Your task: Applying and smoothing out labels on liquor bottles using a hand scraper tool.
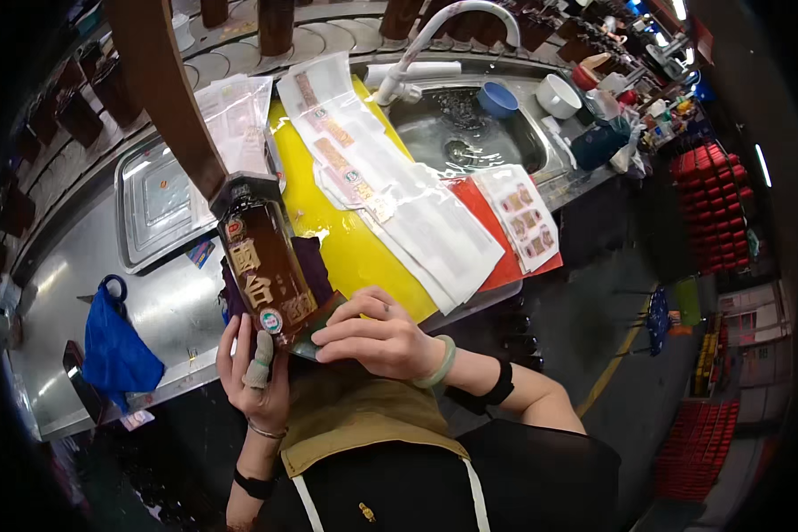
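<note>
A brown square-sided bottle (266,270) with large gold markings and a small round badge lies tilted in front of me. My left hand (255,377) holds its near end from the left, a grey knitted sleeve (258,360) on one finger. With fingers bent together, my right hand (377,341) grips the bottle's lower right side, where a dark, shiny edge shows; its fingertips are partly hidden. A dark purple cloth (310,262) lies under the bottle. From the bottle's far end a long brown square piece (164,89) runs upward; I cannot tell whether they are joined.
White printed sheets (399,208) cover part of a yellow board (315,199). Small labels (525,217) lie on a red board (483,226). A sink (457,133) with a tap is beyond. A metal tray (155,208), a blue cloth (120,346) and scissors (113,288) are left.
</note>
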Demonstrator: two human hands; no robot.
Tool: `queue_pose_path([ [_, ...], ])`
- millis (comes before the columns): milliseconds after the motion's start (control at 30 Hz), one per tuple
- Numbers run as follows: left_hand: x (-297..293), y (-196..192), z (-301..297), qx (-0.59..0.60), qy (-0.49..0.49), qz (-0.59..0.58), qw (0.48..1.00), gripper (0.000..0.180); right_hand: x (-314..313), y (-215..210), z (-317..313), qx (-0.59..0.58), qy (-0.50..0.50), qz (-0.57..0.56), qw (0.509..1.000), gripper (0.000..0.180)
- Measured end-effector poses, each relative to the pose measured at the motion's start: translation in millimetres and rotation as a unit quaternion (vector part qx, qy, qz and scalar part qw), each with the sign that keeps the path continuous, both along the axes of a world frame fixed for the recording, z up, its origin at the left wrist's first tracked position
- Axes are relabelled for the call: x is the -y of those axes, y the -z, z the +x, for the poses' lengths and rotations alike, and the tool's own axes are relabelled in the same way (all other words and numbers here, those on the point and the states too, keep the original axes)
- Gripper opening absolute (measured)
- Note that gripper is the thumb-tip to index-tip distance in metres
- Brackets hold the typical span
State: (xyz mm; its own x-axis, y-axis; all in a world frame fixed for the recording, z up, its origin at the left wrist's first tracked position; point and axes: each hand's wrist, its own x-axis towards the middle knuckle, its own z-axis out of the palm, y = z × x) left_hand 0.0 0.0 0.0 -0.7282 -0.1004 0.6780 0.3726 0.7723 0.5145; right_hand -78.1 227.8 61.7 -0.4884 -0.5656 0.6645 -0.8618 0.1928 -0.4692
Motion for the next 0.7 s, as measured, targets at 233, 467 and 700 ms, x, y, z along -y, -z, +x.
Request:
queue_pose_path([
  [233,-18,-10,-18,-0.006,0.025,0.059,0.998,0.049,-16,-13,-10,-0.045,0.1,0.045,0.993,0.027],
  [467,-6,-5,-7,0.094,-0.003,0.139,0.986,0.07,-2,-22,9,-0.022,0.028,0.078,0.996,0.024],
  [700,-7,-1,-8,0.098,0.001,0.145,0.985,0.072,-5,-17,20,-0.033,-0.026,0.112,0.993,0.025],
])
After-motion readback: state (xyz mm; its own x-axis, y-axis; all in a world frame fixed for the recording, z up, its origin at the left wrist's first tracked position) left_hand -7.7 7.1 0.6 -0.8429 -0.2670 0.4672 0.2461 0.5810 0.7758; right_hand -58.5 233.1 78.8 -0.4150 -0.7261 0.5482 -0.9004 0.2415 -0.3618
